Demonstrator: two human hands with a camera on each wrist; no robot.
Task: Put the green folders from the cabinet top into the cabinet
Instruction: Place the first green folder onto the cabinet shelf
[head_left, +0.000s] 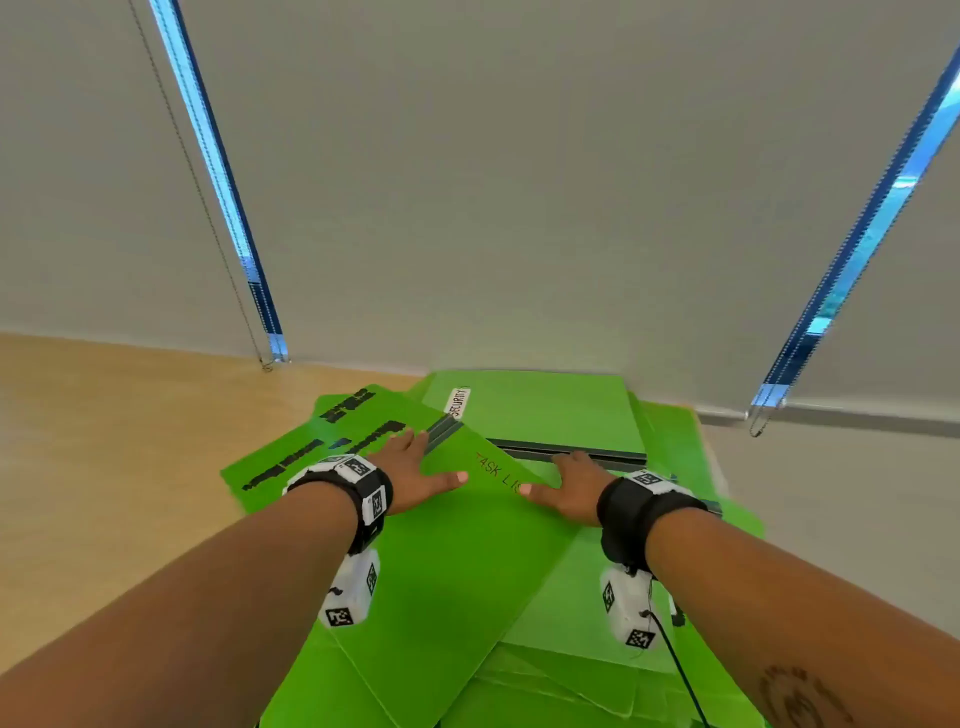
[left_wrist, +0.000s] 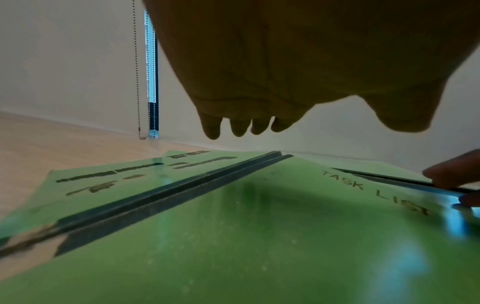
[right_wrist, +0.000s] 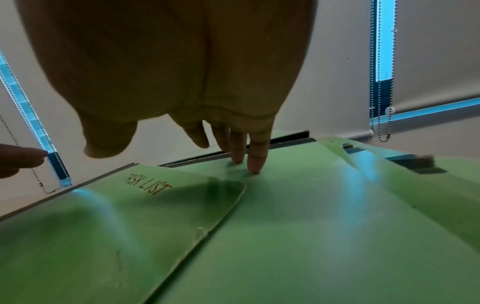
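Several green folders lie in a loose, fanned pile on the cabinet top. Uppermost is one lettered TASK LIST (head_left: 457, 561) (left_wrist: 259, 236) (right_wrist: 109, 226), lying askew with a dark spine bar along its far-left edge. My left hand (head_left: 415, 475) (left_wrist: 259, 123) is spread flat over its far-left part, and in the left wrist view the fingers hover just above the surface. My right hand (head_left: 563, 486) (right_wrist: 233, 152) is also flat, its fingertips (right_wrist: 253, 166) pressing on the folder (right_wrist: 298, 205) beside the TASK LIST one. Behind lies a folder labelled SECURITY (head_left: 540, 410).
A light wooden surface (head_left: 130, 441) extends to the left of the pile. Grey roller blinds (head_left: 519, 182) hang close behind, with bead chains (head_left: 208, 218) (right_wrist: 384, 127) dangling at left and right. More folders with black lettering (head_left: 311, 447) stick out on the left.
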